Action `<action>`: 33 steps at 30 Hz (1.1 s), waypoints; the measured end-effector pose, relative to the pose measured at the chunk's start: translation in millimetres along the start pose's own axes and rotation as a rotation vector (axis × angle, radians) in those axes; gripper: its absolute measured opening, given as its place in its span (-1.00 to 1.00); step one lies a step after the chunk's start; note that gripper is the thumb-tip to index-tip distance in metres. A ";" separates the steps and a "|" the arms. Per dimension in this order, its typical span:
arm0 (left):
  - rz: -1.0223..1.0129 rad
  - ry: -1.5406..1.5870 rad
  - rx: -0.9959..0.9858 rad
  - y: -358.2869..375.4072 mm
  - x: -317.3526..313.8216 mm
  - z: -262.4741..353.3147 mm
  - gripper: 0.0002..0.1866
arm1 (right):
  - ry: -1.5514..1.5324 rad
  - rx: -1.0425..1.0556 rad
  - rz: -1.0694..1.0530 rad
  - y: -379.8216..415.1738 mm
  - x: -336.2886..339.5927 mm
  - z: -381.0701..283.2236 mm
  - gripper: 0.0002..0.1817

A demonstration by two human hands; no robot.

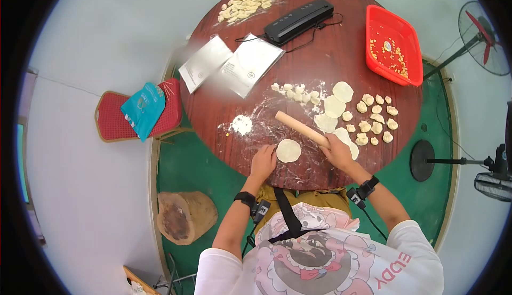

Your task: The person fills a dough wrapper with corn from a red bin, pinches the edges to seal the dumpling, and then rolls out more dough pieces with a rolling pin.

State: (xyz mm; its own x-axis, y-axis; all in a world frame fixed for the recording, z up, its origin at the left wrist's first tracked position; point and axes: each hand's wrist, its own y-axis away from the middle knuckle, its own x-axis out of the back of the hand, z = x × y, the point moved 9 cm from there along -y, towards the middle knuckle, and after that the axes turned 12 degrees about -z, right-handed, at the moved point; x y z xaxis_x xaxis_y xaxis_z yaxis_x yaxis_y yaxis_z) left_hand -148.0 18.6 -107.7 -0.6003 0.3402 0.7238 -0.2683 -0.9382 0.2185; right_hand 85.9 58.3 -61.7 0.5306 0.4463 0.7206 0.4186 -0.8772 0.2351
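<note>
Spreading across the view, the round wooden table (341, 55) is carrying a red tray (380, 26) with scattered yellow bits lying in it. Nearer the person, the right hand (337, 151) is closing around the end of a rolling pin (300, 127), while the left hand (263, 162), fingers together, is touching the edge of a flat dough disc (288, 150) on the floured front rim.
</note>
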 end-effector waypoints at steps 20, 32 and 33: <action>0.018 -0.169 -0.060 -56.5 -6.2 25.4 -0.80 | 0.356 -0.139 0.008 -25.0 -48.1 -0.3 -0.69; 0.027 -0.108 -0.024 -54.0 -9.3 16.7 -0.79 | 0.278 -0.033 -0.138 -38.5 -81.0 -32.6 -0.73; 0.063 -0.086 -0.028 -52.2 -6.7 17.2 -0.78 | 0.249 -0.033 -0.141 -40.9 -87.4 -30.8 -0.69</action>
State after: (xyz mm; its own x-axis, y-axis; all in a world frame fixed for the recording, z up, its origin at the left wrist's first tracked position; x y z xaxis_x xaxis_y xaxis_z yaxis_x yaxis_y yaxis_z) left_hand -117.1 64.2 -112.7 -0.5499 0.2726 0.7895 -0.2539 -0.9551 0.1529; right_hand -0.2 49.7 -114.2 0.2692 0.5109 0.8164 0.4495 -0.8164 0.3626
